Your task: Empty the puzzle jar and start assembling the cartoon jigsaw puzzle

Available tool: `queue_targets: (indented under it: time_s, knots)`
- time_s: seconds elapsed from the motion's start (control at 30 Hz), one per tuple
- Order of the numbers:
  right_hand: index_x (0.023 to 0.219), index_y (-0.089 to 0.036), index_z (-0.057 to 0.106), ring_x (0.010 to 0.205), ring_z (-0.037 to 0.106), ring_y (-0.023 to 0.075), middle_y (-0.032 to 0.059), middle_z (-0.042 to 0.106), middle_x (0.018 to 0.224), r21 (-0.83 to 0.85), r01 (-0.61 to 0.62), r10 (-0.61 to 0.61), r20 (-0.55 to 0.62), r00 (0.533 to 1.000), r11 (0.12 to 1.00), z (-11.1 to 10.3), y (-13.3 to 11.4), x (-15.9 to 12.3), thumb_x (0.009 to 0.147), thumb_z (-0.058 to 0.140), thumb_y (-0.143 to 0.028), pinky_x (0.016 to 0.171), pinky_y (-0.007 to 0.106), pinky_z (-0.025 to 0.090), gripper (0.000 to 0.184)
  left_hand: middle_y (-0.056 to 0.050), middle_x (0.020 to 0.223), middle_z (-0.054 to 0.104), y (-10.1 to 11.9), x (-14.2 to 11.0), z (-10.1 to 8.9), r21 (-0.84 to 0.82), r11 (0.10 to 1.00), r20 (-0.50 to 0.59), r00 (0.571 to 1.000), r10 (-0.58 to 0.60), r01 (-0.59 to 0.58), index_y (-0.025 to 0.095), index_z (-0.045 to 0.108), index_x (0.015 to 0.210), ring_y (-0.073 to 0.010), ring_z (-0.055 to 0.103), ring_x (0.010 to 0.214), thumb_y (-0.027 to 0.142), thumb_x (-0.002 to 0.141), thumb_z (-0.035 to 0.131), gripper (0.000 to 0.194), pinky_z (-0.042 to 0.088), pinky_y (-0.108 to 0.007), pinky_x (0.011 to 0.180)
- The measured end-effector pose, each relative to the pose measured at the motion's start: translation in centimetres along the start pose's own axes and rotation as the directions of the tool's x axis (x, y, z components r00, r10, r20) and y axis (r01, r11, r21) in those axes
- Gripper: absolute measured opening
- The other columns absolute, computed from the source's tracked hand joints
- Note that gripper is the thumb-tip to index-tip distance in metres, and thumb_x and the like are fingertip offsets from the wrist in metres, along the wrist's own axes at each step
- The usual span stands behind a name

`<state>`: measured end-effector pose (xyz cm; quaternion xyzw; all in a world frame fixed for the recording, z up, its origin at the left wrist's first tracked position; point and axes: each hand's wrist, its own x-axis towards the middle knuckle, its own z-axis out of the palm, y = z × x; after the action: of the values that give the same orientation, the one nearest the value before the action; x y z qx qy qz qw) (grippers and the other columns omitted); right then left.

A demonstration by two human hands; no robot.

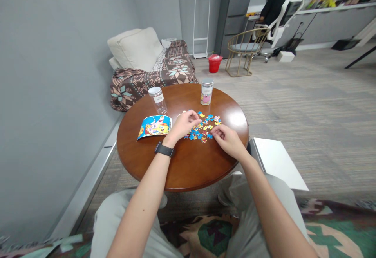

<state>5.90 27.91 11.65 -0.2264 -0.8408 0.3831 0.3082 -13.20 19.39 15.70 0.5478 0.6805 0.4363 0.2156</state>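
Small jigsaw puzzle pieces point(200, 136), mostly blue and yellow, lie loose in a pile on the round brown table. Over the pile's left side is my left hand point(185, 125), its fingers bent and closed at the tips; what they hold is too small to make out. At the right edge of the pile, my right hand point(228, 138) pinches a puzzle piece point(212, 130) between thumb and fingers. A curved picture sheet point(154, 127) with a cartoon print lies left of my left hand. My left wrist wears a black watch.
Behind the pile stand a clear jar point(160, 103) with a silver lid and a labelled canister point(206, 92). A sofa point(152, 70) adjoins the far side of the table point(188, 168). A white box point(277, 160) stands to the right. A person point(275, 5) sits in the background.
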Motion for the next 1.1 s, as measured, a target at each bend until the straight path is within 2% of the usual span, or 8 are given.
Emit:
queue_targets:
  time_s: [0.07, 0.17, 0.37, 0.5, 0.8, 0.93, 1.1]
  knots:
    - [0.082, -0.021, 0.060, 0.066, 0.057, 0.0152, 0.0024, 0.064, 0.076, 0.005, -0.001, 0.001, 0.000, 1.000, 1.000, 0.0, 0.0, 0.0, 0.083, 0.049, -0.024, 0.065, 0.029, 0.048, 0.011, -0.003, 0.080, 0.068, 0.5, -0.1, 0.2, -0.275, 0.961, 0.104, 0.995, 0.004, 0.025, 0.016, 0.060, 0.084, -0.0163, 0.065, 0.077, 0.036, 0.076, 0.071, 0.024, 0.050, -0.031, 0.076]
    - [0.084, -0.020, 0.060, 0.065, 0.057, 0.0148, 0.0020, 0.063, 0.076, 0.010, 0.010, -0.011, 0.014, 1.000, 1.000, 0.0, -0.1, -0.1, 0.084, 0.050, -0.024, 0.065, 0.028, 0.047, 0.011, -0.006, 0.085, 0.070, 0.9, -0.3, 0.4, -0.429, 0.901, 0.170, 0.985, 0.009, 0.066, 0.013, 0.064, 0.081, -0.0177, 0.066, 0.081, 0.041, 0.067, 0.079, 0.035, 0.051, -0.033, 0.079]
    - [0.093, -0.020, 0.058, 0.064, 0.056, 0.0137, 0.0007, 0.062, 0.076, 0.028, 0.006, -0.008, 0.055, 0.998, 1.000, -0.1, -0.5, -0.2, 0.085, 0.052, -0.027, 0.064, 0.028, 0.047, 0.011, -0.008, 0.092, 0.069, 0.7, -0.3, 0.7, -0.459, 0.881, 0.169, 0.985, -0.043, 0.117, 0.013, 0.067, 0.083, -0.0185, 0.065, 0.087, 0.039, 0.064, 0.081, 0.035, 0.051, -0.034, 0.083]
    - [0.099, -0.020, 0.056, 0.065, 0.056, 0.0133, 0.0009, 0.063, 0.079, 0.026, 0.021, -0.023, 0.074, 0.997, 0.999, -0.2, -0.6, -0.3, 0.086, 0.053, -0.028, 0.065, 0.027, 0.047, 0.015, -0.005, 0.086, 0.068, 0.4, -0.2, 0.8, -0.454, 0.881, 0.178, 0.982, -0.059, 0.135, 0.013, 0.065, 0.082, -0.0164, 0.065, 0.082, 0.035, 0.062, 0.083, 0.035, 0.050, -0.034, 0.083]
    - [0.103, -0.020, 0.053, 0.063, 0.054, 0.0129, 0.0007, 0.062, 0.079, 0.049, 0.033, -0.039, 0.116, 0.993, 0.998, -0.2, -0.8, -0.3, 0.088, 0.054, -0.032, 0.064, 0.027, 0.046, 0.019, 0.002, 0.079, 0.061, 0.1, -0.2, 1.0, -0.497, 0.854, 0.255, 0.967, -0.025, 0.153, 0.014, 0.052, 0.082, -0.0092, 0.063, 0.071, 0.027, 0.059, 0.085, 0.042, 0.048, -0.023, 0.070]
    - [0.098, -0.021, 0.054, 0.065, 0.054, 0.0139, 0.0009, 0.062, 0.079, 0.052, 0.034, -0.041, 0.127, 0.991, 0.998, -0.3, -1.0, -0.2, 0.090, 0.053, -0.035, 0.065, 0.028, 0.045, 0.017, 0.003, 0.086, 0.058, 0.2, -0.3, 1.1, -0.473, 0.868, 0.283, 0.959, -0.013, 0.152, 0.015, 0.053, 0.086, -0.0065, 0.062, 0.069, 0.023, 0.061, 0.082, 0.039, 0.047, -0.021, 0.068]
    - [0.087, -0.021, 0.054, 0.067, 0.054, 0.0146, 0.0008, 0.062, 0.077, 0.053, 0.022, -0.029, 0.122, 0.992, 0.998, -0.4, -1.3, -0.2, 0.090, 0.050, -0.034, 0.066, 0.027, 0.043, 0.014, 0.000, 0.089, 0.060, 0.6, -0.4, 1.0, -0.441, 0.883, 0.297, 0.955, -0.025, 0.161, 0.014, 0.054, 0.088, -0.0080, 0.064, 0.071, 0.020, 0.061, 0.081, 0.038, 0.049, -0.022, 0.069]
